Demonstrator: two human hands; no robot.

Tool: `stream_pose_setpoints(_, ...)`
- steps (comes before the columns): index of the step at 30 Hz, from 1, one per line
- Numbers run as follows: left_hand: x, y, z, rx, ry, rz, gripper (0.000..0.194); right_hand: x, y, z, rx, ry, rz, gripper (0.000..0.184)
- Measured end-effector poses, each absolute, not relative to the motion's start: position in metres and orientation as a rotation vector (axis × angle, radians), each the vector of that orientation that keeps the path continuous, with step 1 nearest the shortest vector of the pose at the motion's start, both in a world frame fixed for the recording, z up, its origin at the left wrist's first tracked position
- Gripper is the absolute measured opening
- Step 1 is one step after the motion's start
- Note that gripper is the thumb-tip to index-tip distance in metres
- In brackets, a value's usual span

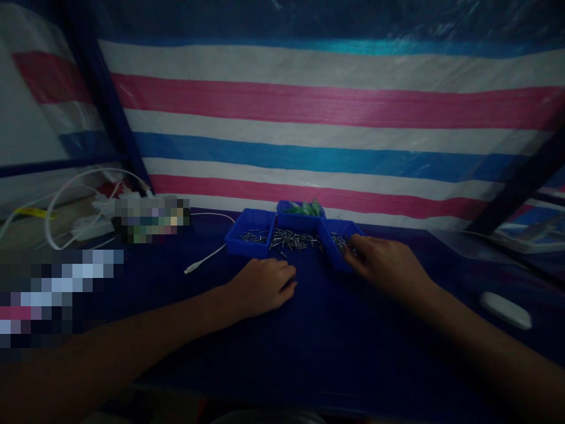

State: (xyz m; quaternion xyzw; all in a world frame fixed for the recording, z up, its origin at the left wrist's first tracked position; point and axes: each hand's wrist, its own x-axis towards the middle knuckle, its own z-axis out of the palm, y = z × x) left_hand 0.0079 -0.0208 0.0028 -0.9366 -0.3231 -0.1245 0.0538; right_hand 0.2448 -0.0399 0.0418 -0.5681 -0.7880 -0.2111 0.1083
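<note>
My left hand (261,285) rests on the dark blue table, its fingers curled in with the thumb close to them. Whatever it may hold is hidden. Just beyond it lies a loose pile of slim silver metal pins (295,239), between two blue bins. The left blue bin (249,248) holds more of these pins. Over the right blue bin (338,262), my right hand (383,259) reaches in with bent, closed fingers among small metal pieces (339,242). Its fingertips are partly hidden, so I cannot make out anything held there.
Behind the pile, a third blue bin (300,221) holds green pieces (304,208). A white cable (198,265) lies left of the bins, near tangled cords and plugs (95,224). At right is a white rounded case (505,310). Striped plastic sheeting (326,106) hangs behind the table.
</note>
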Motion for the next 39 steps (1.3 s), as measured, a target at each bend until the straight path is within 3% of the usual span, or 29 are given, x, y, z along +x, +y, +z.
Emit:
stream_pose_setpoints(7, 0.007, -0.021, 0.004, -2.831, -0.999, -0.297, 0.016, 0.253, -0.031, 0.036, -1.925, -2.237, -0.644, 0.028)
stream_pose_setpoints(13, 0.008, -0.021, 0.005, -2.827, -1.012, -0.286, 0.017, 0.244, -0.040, 0.038, -1.580, -2.320, -0.604, 0.023)
stream_pose_setpoints(19, 0.008, -0.021, 0.004, -2.810, -1.022, -0.291, 0.017, 0.230, -0.049, 0.025, -1.200, -2.647, -0.205, 0.019)
stream_pose_setpoints(24, 0.008, -0.021, 0.003, -2.818, -1.047, -0.298, 0.017, 0.226, -0.048, 0.016, -1.168, -2.760, 0.010, 0.013)
stream_pose_setpoints(39, 0.011, -0.016, -0.002, -2.708, -1.182, -0.269, 0.029, 0.226, -0.046, 0.014, -1.216, -2.737, 0.090, 0.017)
